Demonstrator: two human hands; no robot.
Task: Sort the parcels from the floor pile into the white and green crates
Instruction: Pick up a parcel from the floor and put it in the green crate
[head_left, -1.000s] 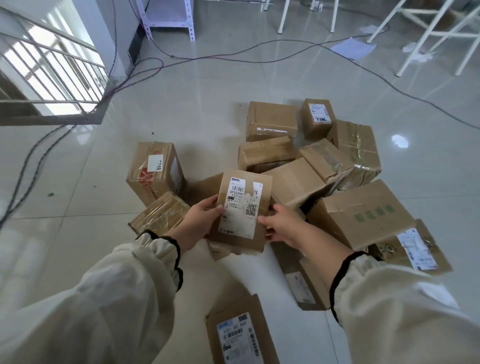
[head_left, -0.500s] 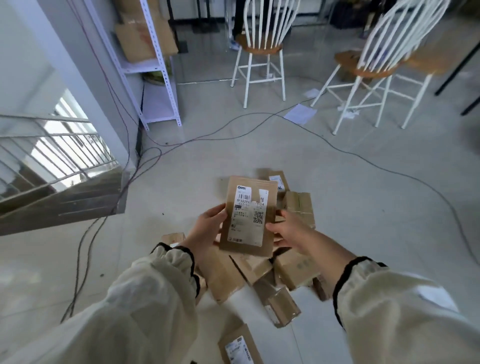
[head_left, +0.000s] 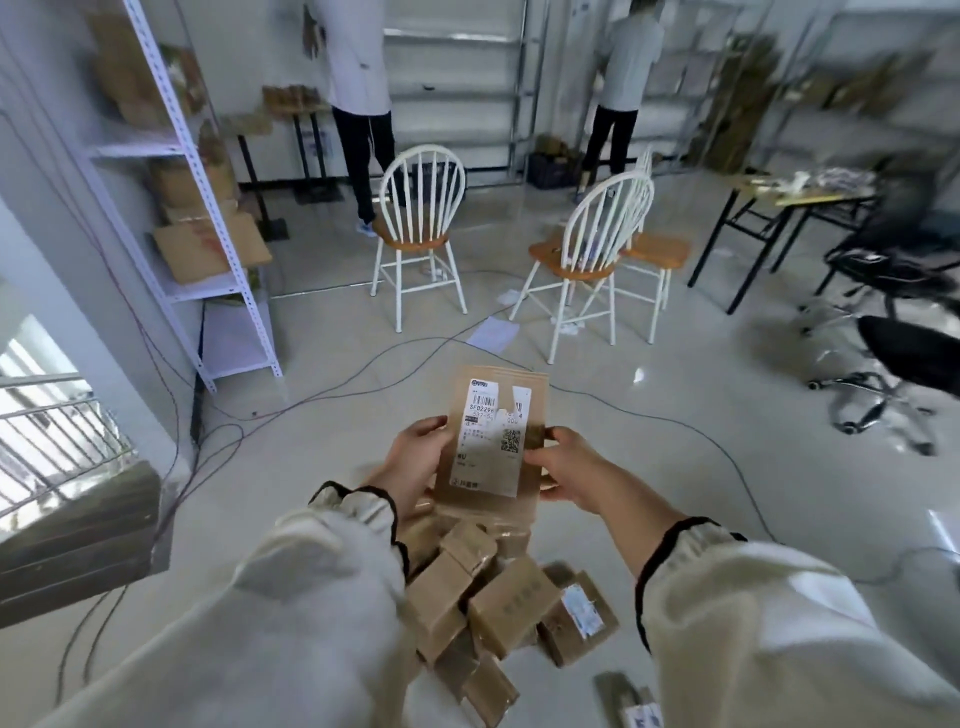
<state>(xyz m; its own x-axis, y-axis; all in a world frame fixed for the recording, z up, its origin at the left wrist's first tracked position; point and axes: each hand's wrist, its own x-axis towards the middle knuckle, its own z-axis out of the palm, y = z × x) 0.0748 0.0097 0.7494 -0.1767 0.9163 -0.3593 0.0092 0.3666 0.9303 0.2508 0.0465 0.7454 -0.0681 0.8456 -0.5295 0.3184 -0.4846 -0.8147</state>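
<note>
The flat kraft parcel (head_left: 492, 434) stands upright between the left hand (head_left: 415, 461) and right hand (head_left: 569, 467), each pinching 1 long edge, the floor pile (head_left: 488, 597) just below them; it looks light and stiff, best gripped by those edges.

Bright daylight from railed window (head_left: 47, 431) at left, glare on glossy pale tile floor (head_left: 675, 467). My flat brown cardboard parcel (head_left: 491, 436) reads sharp; far metal shelving (head_left: 857, 78) motion-blurred.

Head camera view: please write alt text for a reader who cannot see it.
The left hand and right hand hold a flat brown labelled parcel above a pile of cardboard parcels on the floor. Beyond stand white chairs and a shelf rack.
</note>
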